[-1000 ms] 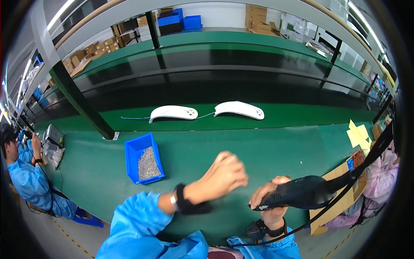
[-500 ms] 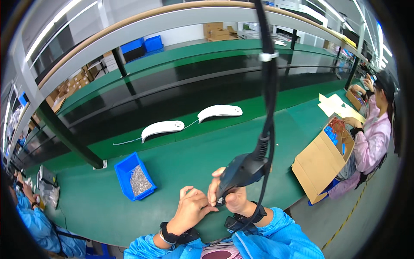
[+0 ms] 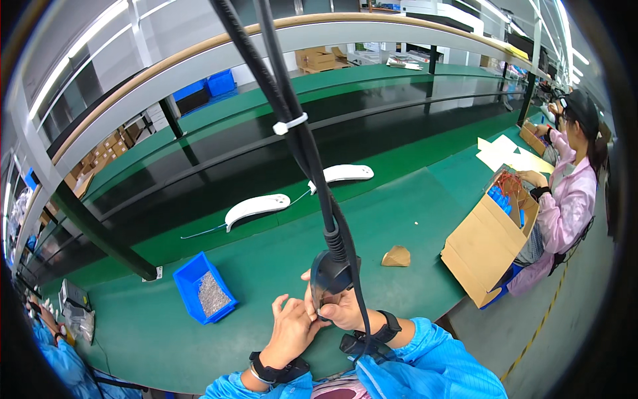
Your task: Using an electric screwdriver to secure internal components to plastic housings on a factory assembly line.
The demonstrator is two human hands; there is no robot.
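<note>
Blue sleeves and black wristbands in the foreground, a worker brings both hands together over the near edge of a green table (image 3: 365,226). The right hand (image 3: 345,310) has its grip closed around a black corded electric screwdriver (image 3: 330,271), fingers wrapped about the body and thumb laid along its lower end. The left hand (image 3: 292,327) meets it there, fingers curled and thumb drawn in toward the screwdriver's nose; whether that grip pinches any small part cannot be told, as the fingertips are hidden. The tool stands steeply, its thick black cable (image 3: 299,143) rising across the view and bound with a white tie (image 3: 290,124).

Just beyond the left hand sits a tilted blue bin (image 3: 185,292) with a heap of small metal pieces (image 3: 213,296) inside. A brown scrap (image 3: 397,257) lies to the right of the screwdriver. Farther right, an open cardboard box (image 3: 484,247) stands at the table's edge beside a co-worker in pink (image 3: 565,193), near pale yellow sheets (image 3: 505,154).

Across the table, two curved white shells (image 3: 258,209) lie in a row, the farther partly behind the cable. Blue crates (image 3: 220,82) are visible in the background.
</note>
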